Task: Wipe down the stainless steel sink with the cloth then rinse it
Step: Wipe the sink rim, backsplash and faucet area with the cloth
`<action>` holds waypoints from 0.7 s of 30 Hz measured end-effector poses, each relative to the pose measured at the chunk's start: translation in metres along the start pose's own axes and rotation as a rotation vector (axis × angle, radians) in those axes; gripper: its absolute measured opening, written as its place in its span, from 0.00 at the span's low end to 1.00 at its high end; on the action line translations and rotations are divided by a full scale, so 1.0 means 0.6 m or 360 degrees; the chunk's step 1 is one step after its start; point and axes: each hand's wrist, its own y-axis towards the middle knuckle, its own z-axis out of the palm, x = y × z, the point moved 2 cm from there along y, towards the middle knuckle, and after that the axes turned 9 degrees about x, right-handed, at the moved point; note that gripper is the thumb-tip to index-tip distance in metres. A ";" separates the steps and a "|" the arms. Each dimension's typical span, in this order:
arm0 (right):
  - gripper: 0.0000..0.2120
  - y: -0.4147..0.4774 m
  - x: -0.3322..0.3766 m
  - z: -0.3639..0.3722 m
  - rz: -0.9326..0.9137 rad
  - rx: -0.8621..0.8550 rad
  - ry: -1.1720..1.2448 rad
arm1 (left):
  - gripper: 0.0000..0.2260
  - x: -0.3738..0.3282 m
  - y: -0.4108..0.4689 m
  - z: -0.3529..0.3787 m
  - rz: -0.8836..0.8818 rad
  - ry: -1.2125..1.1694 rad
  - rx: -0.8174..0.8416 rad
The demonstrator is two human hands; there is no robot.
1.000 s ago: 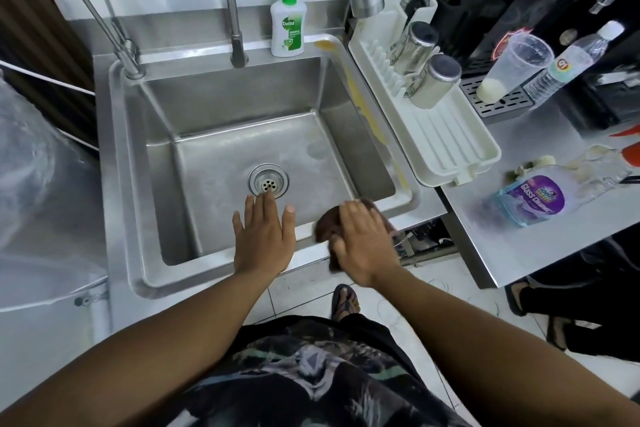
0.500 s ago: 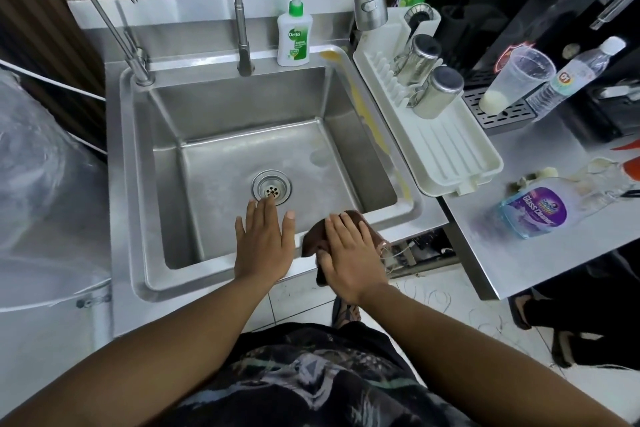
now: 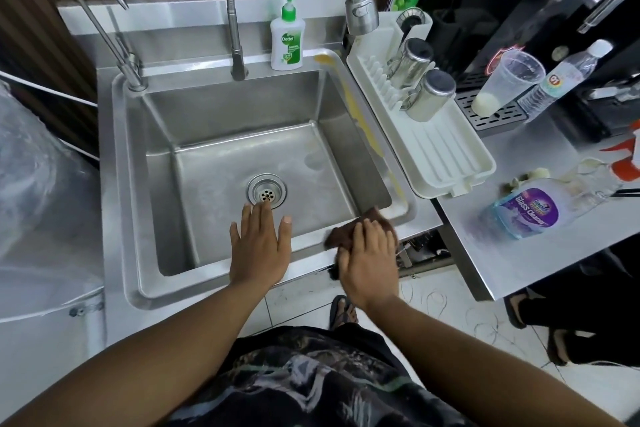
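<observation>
Since the wiping is at the front rim, the right hand (image 3: 369, 260) lies flat on the cloth (image 3: 341, 236), just right of frame centre. It presses the cloth onto the sink (image 3: 235, 114) corner, fingers fairly straight, no closed grip. The left hand (image 3: 258, 250) rests palm-down mid-frame, fingers spread, holding nothing, probably just bracing. Rinse isn't done yet, I reckon.

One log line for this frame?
phase: wiping | right hand: presses cloth on sink front rim | left hand: flat on front rim
</observation>
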 end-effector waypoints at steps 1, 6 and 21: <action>0.32 -0.008 0.007 0.006 -0.0063 0.0009 -0.0021 | 0.36 0.001 0.001 0.000 -0.0005 0.0005 0.0014; 0.35 -0.003 -0.045 -0.005 0.0023 0.0023 0.0003 | 0.40 0.000 0.000 0.003 0.0009 0.0034 0.0000; 0.39 0.015 -0.056 -0.007 0.0093 0.0040 0.0103 | 0.41 -0.006 0.000 0.004 -0.0010 0.0095 0.0026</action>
